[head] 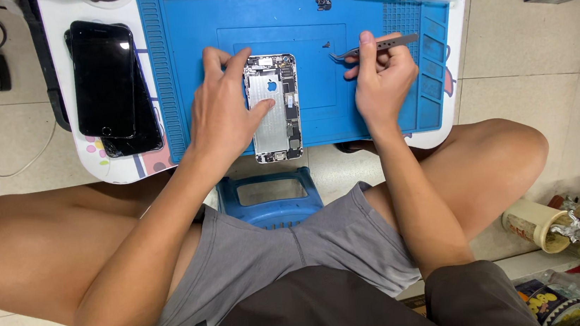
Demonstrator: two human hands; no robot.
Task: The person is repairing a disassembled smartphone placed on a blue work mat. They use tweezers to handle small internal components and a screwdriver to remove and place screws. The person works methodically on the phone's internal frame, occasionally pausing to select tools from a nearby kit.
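2 hands are engaged over an opened phone chassis (274, 108), which is laid lengthwise near the middle of the blue repair mat (174, 68), its lower end overhanging the mat's near edge. The chassis is steadied by the left hand (224, 109): the fingers are spread flat against its left flank and the thumb is pressed onto the silver shield plate, so nothing is enclosed. Fine metal tweezers (374, 47) are pinched in the right hand (385, 79), just right of the chassis, with the curved tips directed toward its upper right corner but held apart from it.

The step in hand is judged to be internal component work, with the tool poised before contact. A small, precise approach of the tips into the board area would be called for next, with the chassis kept immobile.

The mat is matte, ribbed and compartmented along its borders. The chassis interior is metallic, with dark board sections on its right side. 2 glossy black screens (108, 81) are stacked left of the mat on the white bench (60, 22).
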